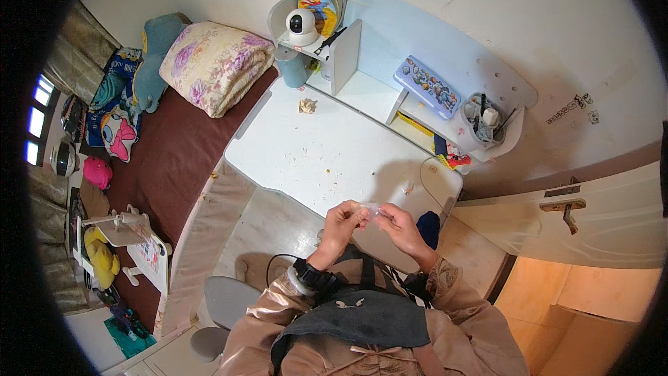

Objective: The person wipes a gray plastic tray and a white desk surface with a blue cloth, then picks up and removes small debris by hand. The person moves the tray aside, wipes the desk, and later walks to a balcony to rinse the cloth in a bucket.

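Observation:
Both hands meet in front of the body at the near edge of a white desk (282, 146). Between their fingertips is a small piece of clear, crinkled plastic (371, 210). My left hand (342, 227) pinches its left side, and my right hand (402, 227) pinches its right side. Crumbs and small bits lie scattered on the desktop. A crumpled beige piece (308, 106) sits near the far left of the desk, and a small scrap (407, 188) lies just beyond my right hand. Whether anything is inside the plastic cannot be told.
A desk shelf holds a white camera (301, 27), books, a pencil case (427, 86) and a pen holder (482, 120). A blue-green cylinder (291, 67) stands beside it. At left is a bed with a folded floral quilt (216, 65); a grey chair (232, 300) stands lower left, a door (600, 219) right.

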Tool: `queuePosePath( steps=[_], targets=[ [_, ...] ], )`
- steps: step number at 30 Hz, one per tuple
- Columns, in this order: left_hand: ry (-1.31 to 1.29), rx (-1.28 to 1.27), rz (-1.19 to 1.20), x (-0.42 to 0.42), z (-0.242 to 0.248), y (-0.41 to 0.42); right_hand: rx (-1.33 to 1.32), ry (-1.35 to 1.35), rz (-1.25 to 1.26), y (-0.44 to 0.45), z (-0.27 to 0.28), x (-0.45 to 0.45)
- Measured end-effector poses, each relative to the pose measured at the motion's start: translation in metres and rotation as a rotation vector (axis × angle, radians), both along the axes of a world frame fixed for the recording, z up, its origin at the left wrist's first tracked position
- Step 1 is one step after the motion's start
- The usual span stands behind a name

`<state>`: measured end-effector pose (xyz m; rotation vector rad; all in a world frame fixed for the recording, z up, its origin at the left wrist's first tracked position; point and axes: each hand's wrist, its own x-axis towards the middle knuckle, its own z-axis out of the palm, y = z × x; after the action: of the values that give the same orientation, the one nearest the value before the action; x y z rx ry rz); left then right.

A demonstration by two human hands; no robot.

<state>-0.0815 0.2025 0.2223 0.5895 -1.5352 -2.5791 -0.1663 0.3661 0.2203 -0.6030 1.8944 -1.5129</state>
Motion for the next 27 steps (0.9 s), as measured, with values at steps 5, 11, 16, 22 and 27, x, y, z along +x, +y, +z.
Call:
queuePosePath(
  steps=[5,11,16,22,27],
  targets=[
    [0.002,0.093,0.252,-0.005,-0.011,0.003,0.156,0.389,0.037,-0.004,0.004,0.013],
    [0.032,-0.521,0.195,-0.011,-0.016,0.006,0.386,0.895,0.461,-0.008,0.053,0.027],
    [0.149,-0.676,-0.279,0.006,-0.001,0.01,0.123,0.84,0.47,-0.007,0.084,-0.019],
    [0.199,0.014,-0.105,0.004,0.004,0.016,0.168,0.297,0.066,-0.013,0.04,-0.028],
    [0.011,-0.136,0.182,-0.007,0.0,0.012,0.217,0.705,0.241,-0.012,0.036,0.012]
  ],
)
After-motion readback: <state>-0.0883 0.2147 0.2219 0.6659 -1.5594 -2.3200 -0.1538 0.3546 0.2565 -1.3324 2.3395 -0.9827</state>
